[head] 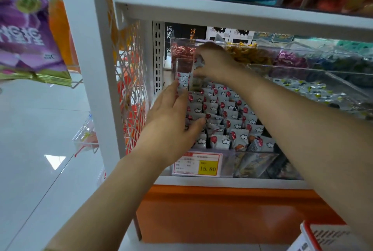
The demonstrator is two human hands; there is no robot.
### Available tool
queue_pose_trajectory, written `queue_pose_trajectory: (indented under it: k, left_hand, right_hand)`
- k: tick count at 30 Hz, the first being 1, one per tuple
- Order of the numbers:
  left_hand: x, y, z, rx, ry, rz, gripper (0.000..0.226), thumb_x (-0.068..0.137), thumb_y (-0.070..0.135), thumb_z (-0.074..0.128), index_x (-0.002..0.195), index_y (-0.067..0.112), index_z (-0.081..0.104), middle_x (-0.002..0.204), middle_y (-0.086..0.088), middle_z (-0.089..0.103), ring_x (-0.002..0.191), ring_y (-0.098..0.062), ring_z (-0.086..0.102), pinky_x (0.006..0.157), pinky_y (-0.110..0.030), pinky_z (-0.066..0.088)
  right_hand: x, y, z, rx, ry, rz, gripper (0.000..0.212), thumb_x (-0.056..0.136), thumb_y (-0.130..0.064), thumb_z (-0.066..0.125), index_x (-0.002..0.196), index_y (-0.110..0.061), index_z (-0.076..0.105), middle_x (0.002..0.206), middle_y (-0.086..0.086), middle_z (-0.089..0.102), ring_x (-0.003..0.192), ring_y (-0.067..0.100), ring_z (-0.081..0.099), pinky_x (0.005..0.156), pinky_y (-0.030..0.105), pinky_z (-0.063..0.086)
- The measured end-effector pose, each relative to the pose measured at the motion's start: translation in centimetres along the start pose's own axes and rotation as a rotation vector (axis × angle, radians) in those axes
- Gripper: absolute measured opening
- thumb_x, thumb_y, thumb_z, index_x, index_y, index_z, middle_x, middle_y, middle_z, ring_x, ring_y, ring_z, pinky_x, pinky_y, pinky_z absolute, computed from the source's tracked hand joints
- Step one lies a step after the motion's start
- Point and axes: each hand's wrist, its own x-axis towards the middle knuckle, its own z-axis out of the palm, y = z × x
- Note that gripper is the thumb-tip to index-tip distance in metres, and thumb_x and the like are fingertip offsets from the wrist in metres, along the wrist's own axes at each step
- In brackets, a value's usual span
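Many white sachets (228,113) fill the clear bin (228,165), left fingers (171,97) straight against them, right fingers (198,73) pinching one

The packet (199,62) pinched by the right hand (215,62) is blurred and half covered by its fingers, so its print cannot be read. Just below the grip, the left hand (171,123) hides the nearest white packets (226,117). Lower still, the price label (198,164) has small print too fine to read. Far left of the grip, the picture's edge cuts off a purple bag (26,34).
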Motion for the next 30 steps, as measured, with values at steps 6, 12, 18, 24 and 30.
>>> queue_pose_trajectory:
  k: [6, 12, 18, 24, 30]
  left_hand:
    - [-0.1, 0.0, 0.0, -0.02, -0.008, 0.009, 0.074, 0.09, 0.049, 0.048, 0.149, 0.016, 0.017, 0.158, 0.003, -0.002, 0.143, -0.011, -0.001, 0.107, -0.022, 0.003]
    - [0.0, 0.1, 0.1, -0.024, -0.008, 0.007, 0.073, 0.091, 0.049, 0.047, 0.149, 0.017, 0.017, 0.158, 0.003, -0.004, 0.142, -0.008, -0.003, 0.112, -0.028, 0.005]
    - [0.1, 0.1, 0.2, -0.034, 0.0, 0.019, 0.071, 0.091, 0.046, 0.049, 0.148, 0.017, 0.018, 0.158, 0.001, -0.004, 0.141, -0.007, -0.005, 0.104, -0.02, -0.001]
    - [0.0, 0.0, 0.3, -0.017, 0.001, 0.006, 0.071, 0.091, 0.045, 0.048, 0.148, 0.017, 0.017, 0.158, 0.001, -0.003, 0.142, -0.009, -0.004, 0.107, -0.024, 0.001]
    - [-0.2, 0.3, -0.2, -0.097, -0.004, -0.016, 0.067, 0.093, 0.044, 0.045, 0.148, 0.02, 0.017, 0.158, 0.005, 0.0, 0.142, -0.009, 0.001, 0.116, -0.033, 0.008]
  right_hand:
    - [-0.5, 0.2, 2.4, -0.185, -0.253, 0.023, 0.02, 0.09, -0.018, 0.055, 0.11, -0.019, 0.061, 0.114, 0.004, 0.06, 0.112, 0.025, 0.051, 0.101, 0.045, 0.037]
    - [1.6, 1.6, 2.2, 0.097, -0.067, 0.139, 0.019, 0.091, -0.006, 0.049, 0.105, -0.016, 0.054, 0.109, 0.006, 0.061, 0.1, 0.021, 0.057, 0.081, 0.033, 0.047]
    - [3.0, 1.7, 5.1, -0.249, -0.133, 0.2, 0.015, 0.086, -0.026, 0.063, 0.1, -0.025, 0.066, 0.131, 0.007, 0.053, 0.133, 0.035, 0.032, 0.105, 0.05, 0.032]
    - [2.7, 1.2, 4.2, -0.029, 0.009, 0.189, 0.006, 0.089, -0.016, 0.059, 0.088, -0.016, 0.065, 0.108, 0.006, 0.065, 0.111, 0.022, 0.055, 0.095, 0.04, 0.046]
    - [-2.6, -0.1, -0.2, 0.528, 0.478, 0.409, 0.013, 0.095, -0.016, 0.051, 0.102, -0.006, 0.057, 0.102, 0.008, 0.063, 0.097, 0.024, 0.062, 0.085, 0.037, 0.053]
